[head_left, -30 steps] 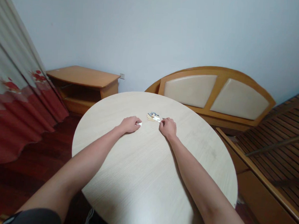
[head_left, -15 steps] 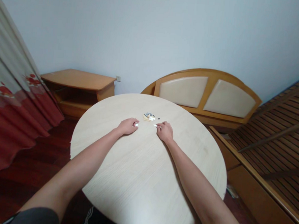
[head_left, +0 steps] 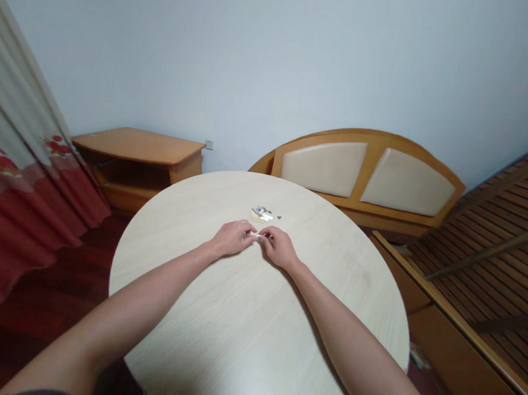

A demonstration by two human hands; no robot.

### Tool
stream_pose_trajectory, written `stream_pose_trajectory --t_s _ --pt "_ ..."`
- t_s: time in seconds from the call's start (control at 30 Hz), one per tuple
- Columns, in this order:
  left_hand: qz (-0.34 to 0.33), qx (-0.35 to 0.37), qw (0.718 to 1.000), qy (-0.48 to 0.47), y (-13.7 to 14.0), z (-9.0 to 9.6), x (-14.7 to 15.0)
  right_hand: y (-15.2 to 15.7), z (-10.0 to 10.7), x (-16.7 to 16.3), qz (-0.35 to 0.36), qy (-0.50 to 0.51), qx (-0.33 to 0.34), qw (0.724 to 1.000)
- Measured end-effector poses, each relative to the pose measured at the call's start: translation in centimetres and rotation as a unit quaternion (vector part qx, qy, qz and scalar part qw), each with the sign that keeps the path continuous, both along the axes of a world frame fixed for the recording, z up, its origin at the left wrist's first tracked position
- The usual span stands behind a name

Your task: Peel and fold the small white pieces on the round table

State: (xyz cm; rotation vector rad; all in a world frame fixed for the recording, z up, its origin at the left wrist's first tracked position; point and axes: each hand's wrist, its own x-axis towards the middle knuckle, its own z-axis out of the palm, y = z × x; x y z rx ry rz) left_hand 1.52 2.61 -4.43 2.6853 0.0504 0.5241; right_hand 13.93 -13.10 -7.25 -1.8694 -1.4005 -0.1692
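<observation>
Over the round table (head_left: 221,314), my left hand (head_left: 233,237) and my right hand (head_left: 279,246) meet fingertip to fingertip. Both are closed in a pinch. Between them shows a small white piece (head_left: 257,236); the fingers cover most of it, and whether it is one piece or two I cannot make out. Just beyond the hands lies a little pile of small pieces (head_left: 258,217), tan, white and grey, some of them long and flat. A single dark bit (head_left: 279,217) sits apart, right of the pile.
A wooden cabinet (head_left: 142,145) stands at the back left beside a red and white curtain (head_left: 58,197). Behind the table is a padded headboard (head_left: 323,168). A slatted bed frame (head_left: 488,253) runs along the right, close to the table's edge.
My hands have come together from apart, the right moving left and the left moving right, each with a small white piece. The view has tilted up slightly.
</observation>
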Motion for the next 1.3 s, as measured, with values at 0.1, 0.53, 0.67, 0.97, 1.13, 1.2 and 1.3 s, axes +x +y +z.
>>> stream_pose_trajectory --t_s 0.1,0.53,0.67,0.97,1.13,1.2,1.3 --pt "-0.023 0.006 1.0 0.002 0.05 -0.07 0.04 -0.04 0.43 -0.8 0.01 -0.024 0.009 1.0" --pt "-0.002 0.019 0.999 0.041 0.33 -0.1 0.15 -0.12 0.46 -0.9 0.005 -0.014 -0.013 1.0" --pt "0.01 0.024 0.998 0.053 0.42 0.03 0.2 -0.17 0.66 -1.08 -0.004 -0.011 -0.019 1.0" --pt "0.017 0.031 0.998 0.055 0.51 -0.08 0.31 -0.11 0.53 -1.01 0.005 -0.009 -0.009 1.0" --pt "0.018 0.025 0.999 0.045 0.44 -0.08 0.27 -0.12 0.54 -1.05 0.002 -0.001 -0.007 1.0" --pt "0.018 0.019 0.999 0.042 0.43 -0.07 0.26 -0.12 0.57 -1.09 0.001 0.002 -0.009 1.0" --pt "0.015 0.013 0.999 0.038 0.45 -0.09 0.27 -0.12 0.63 -1.17 -0.005 0.005 -0.009 1.0"
